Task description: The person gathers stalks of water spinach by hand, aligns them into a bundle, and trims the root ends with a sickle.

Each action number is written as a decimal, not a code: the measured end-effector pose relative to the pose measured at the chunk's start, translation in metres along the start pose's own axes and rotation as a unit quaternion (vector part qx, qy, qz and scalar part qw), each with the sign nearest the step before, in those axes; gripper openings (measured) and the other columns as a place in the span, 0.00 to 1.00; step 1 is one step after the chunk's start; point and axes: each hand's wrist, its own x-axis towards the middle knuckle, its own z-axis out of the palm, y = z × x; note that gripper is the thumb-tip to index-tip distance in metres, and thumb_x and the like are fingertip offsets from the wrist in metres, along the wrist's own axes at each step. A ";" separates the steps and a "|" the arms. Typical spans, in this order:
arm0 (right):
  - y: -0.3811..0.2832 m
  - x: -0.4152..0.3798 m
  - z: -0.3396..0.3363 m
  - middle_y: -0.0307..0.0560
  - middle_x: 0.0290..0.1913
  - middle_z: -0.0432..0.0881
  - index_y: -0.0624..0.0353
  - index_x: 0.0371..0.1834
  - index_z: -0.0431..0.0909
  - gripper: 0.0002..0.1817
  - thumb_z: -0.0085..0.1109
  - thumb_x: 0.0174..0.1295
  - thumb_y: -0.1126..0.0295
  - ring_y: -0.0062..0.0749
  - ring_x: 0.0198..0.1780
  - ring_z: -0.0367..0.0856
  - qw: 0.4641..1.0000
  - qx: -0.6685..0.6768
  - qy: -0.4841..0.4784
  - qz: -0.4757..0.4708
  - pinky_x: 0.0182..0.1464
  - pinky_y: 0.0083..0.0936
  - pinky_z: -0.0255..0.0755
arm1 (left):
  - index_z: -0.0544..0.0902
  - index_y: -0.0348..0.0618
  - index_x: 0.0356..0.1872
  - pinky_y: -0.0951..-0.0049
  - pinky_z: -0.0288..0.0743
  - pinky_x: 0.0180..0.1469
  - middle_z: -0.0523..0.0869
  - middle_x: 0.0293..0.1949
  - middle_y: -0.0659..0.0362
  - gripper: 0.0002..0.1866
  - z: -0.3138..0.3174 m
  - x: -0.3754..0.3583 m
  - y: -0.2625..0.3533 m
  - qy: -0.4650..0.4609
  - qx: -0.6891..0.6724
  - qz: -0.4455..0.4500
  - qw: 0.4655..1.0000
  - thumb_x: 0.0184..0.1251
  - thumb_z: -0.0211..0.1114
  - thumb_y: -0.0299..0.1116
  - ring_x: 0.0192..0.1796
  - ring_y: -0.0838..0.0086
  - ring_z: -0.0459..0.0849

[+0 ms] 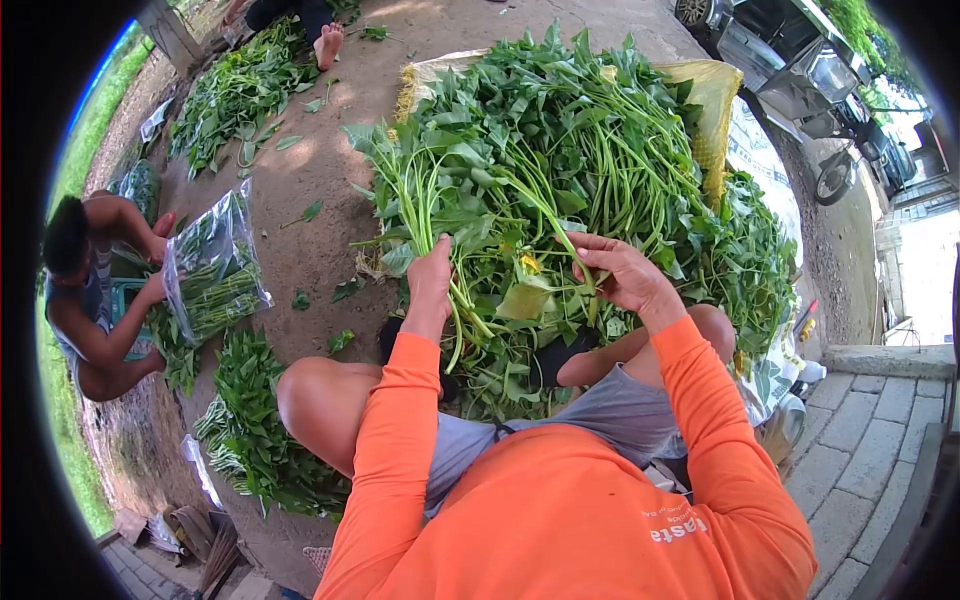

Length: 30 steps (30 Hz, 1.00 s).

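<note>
My left hand [431,285] is closed around a bunch of leafy green stems [415,200], whose leaves point away from me and whose cut ends hang below the fist. In my right hand [625,272] a few more stems [545,208] are pinched between thumb and fingers, their leafy tops leaning left toward the bunch. Both hands are above a large heap of leafy greens [590,130] piled on a yellowish woven sack [712,100]. A yellowed leaf [528,299] shows between my hands, over loose stems and leaves near my crossed legs.
On the left, another person [105,290] handles a clear plastic bag [215,270] of greens. More piles of greens lie at the upper left [240,100] and beside my left knee [265,430]. A bare foot [328,46] shows at the top. A parked vehicle [800,65] stands upper right.
</note>
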 end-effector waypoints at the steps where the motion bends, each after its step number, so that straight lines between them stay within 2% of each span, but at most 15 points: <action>1: 0.001 -0.006 0.005 0.34 0.40 0.87 0.58 0.74 0.80 0.24 0.66 0.76 0.71 0.19 0.40 0.85 0.999 0.010 -0.027 -0.040 0.37 0.18 0.79 | 0.79 0.44 0.35 0.66 0.71 0.30 0.75 0.27 0.62 0.20 0.000 -0.003 0.002 0.003 0.000 0.003 1.000 0.75 0.73 0.49 0.26 0.73 0.74; 4: 0.003 -0.021 0.020 0.34 0.43 0.88 0.59 0.74 0.80 0.26 0.69 0.73 0.72 0.18 0.41 0.86 0.992 -0.048 -0.038 -0.113 0.35 0.16 0.79 | 0.80 0.43 0.33 0.64 0.69 0.31 0.77 0.27 0.61 0.20 -0.003 -0.001 0.004 0.018 0.019 0.016 1.000 0.74 0.73 0.50 0.26 0.72 0.73; 5: 0.003 -0.019 0.013 0.34 0.50 0.89 0.61 0.73 0.80 0.28 0.72 0.71 0.69 0.15 0.43 0.85 0.987 -0.123 -0.001 -0.102 0.37 0.13 0.75 | 0.81 0.42 0.33 0.63 0.69 0.31 0.77 0.27 0.61 0.21 -0.003 0.000 0.003 0.020 0.022 0.016 0.999 0.74 0.73 0.50 0.26 0.72 0.73; 8: -0.007 -0.036 0.025 0.30 0.49 0.89 0.57 0.74 0.81 0.29 0.74 0.69 0.68 0.12 0.42 0.84 0.974 -0.152 0.047 -0.160 0.33 0.12 0.72 | 0.83 0.38 0.34 0.61 0.69 0.32 0.77 0.27 0.59 0.22 -0.001 0.011 -0.001 0.012 0.031 0.028 0.999 0.72 0.74 0.51 0.27 0.70 0.73; 12: -0.007 -0.030 0.020 0.27 0.40 0.81 0.56 0.72 0.83 0.26 0.72 0.70 0.75 0.10 0.40 0.74 0.938 -0.177 0.098 -0.283 0.41 0.12 0.69 | 0.84 0.36 0.34 0.62 0.70 0.34 0.77 0.26 0.60 0.24 0.005 0.006 -0.003 0.003 0.048 0.031 0.998 0.73 0.73 0.51 0.28 0.70 0.74; 14: -0.007 -0.025 0.015 0.28 0.39 0.77 0.56 0.70 0.85 0.24 0.71 0.70 0.78 0.15 0.40 0.70 0.869 -0.293 0.167 -0.363 0.48 0.16 0.69 | 0.83 0.37 0.33 0.62 0.70 0.34 0.78 0.26 0.60 0.24 0.006 0.006 -0.001 0.001 0.056 0.046 0.997 0.73 0.73 0.52 0.28 0.70 0.74; 16: -0.010 -0.026 0.017 0.29 0.40 0.80 0.59 0.71 0.84 0.24 0.68 0.71 0.79 0.18 0.41 0.74 0.808 -0.364 0.219 -0.409 0.47 0.21 0.72 | 0.81 0.40 0.29 0.63 0.70 0.33 0.77 0.24 0.61 0.25 0.008 0.009 -0.005 -0.014 0.038 0.049 0.998 0.73 0.73 0.53 0.26 0.71 0.74; 19: -0.014 -0.030 0.025 0.43 0.37 0.81 0.55 0.67 0.87 0.22 0.65 0.69 0.78 0.38 0.41 0.80 0.650 -0.540 0.315 -0.433 0.48 0.33 0.76 | 0.79 0.44 0.24 0.63 0.69 0.32 0.75 0.22 0.62 0.27 0.015 0.007 -0.007 -0.010 0.040 0.053 0.998 0.74 0.73 0.55 0.24 0.72 0.72; 22: -0.004 -0.017 0.033 0.49 0.39 0.82 0.55 0.66 0.86 0.23 0.64 0.67 0.78 0.49 0.45 0.81 0.570 -0.588 0.336 -0.465 0.49 0.42 0.77 | 0.78 0.45 0.23 0.64 0.68 0.31 0.75 0.22 0.62 0.27 0.025 0.008 -0.013 -0.034 0.006 0.057 0.998 0.75 0.73 0.55 0.25 0.74 0.71; 23: 0.003 -0.010 0.034 0.47 0.37 0.82 0.56 0.67 0.86 0.22 0.64 0.70 0.76 0.43 0.43 0.80 0.574 -0.597 0.330 -0.453 0.51 0.36 0.75 | 0.83 0.43 0.28 0.66 0.72 0.31 0.79 0.25 0.62 0.26 0.025 0.008 -0.017 -0.085 -0.021 0.059 0.994 0.75 0.73 0.56 0.25 0.75 0.75; 25: 0.024 0.006 0.041 0.48 0.37 0.82 0.56 0.67 0.86 0.22 0.64 0.71 0.75 0.42 0.43 0.81 0.631 -0.577 0.287 -0.432 0.50 0.36 0.75 | 0.86 0.41 0.36 0.68 0.76 0.33 0.83 0.30 0.62 0.26 0.040 -0.030 0.001 -0.123 -0.131 -0.004 0.984 0.75 0.73 0.58 0.27 0.75 0.78; 26: 0.040 0.015 0.045 0.48 0.37 0.82 0.56 0.67 0.86 0.22 0.64 0.71 0.74 0.42 0.43 0.81 0.661 -0.566 0.264 -0.417 0.50 0.36 0.75 | 0.86 0.38 0.44 0.67 0.82 0.38 0.86 0.35 0.61 0.31 0.039 -0.015 -0.015 -0.157 -0.129 -0.014 0.979 0.74 0.72 0.63 0.30 0.73 0.83; 27: 0.061 0.026 0.046 0.49 0.36 0.82 0.57 0.67 0.85 0.21 0.64 0.71 0.73 0.43 0.42 0.80 0.693 -0.557 0.231 -0.394 0.48 0.37 0.75 | 0.85 0.38 0.45 0.63 0.84 0.41 0.86 0.36 0.60 0.34 0.034 0.000 -0.031 -0.170 -0.072 -0.015 0.983 0.73 0.71 0.67 0.34 0.71 0.84; 28: 0.082 0.034 0.050 0.50 0.38 0.84 0.59 0.67 0.85 0.22 0.64 0.71 0.71 0.45 0.39 0.81 0.729 -0.563 0.187 -0.342 0.47 0.37 0.76 | 0.84 0.38 0.45 0.60 0.84 0.43 0.85 0.35 0.60 0.37 0.031 0.016 -0.052 -0.170 -0.086 -0.059 0.980 0.70 0.70 0.71 0.35 0.70 0.85; 30: 0.120 0.047 0.053 0.56 0.44 0.89 0.60 0.67 0.85 0.22 0.63 0.71 0.70 0.48 0.42 0.87 0.821 -0.522 0.131 -0.188 0.50 0.38 0.79 | 0.84 0.39 0.44 0.59 0.82 0.42 0.84 0.37 0.59 0.38 0.031 0.018 -0.075 -0.161 -0.130 -0.087 0.975 0.67 0.71 0.73 0.36 0.68 0.84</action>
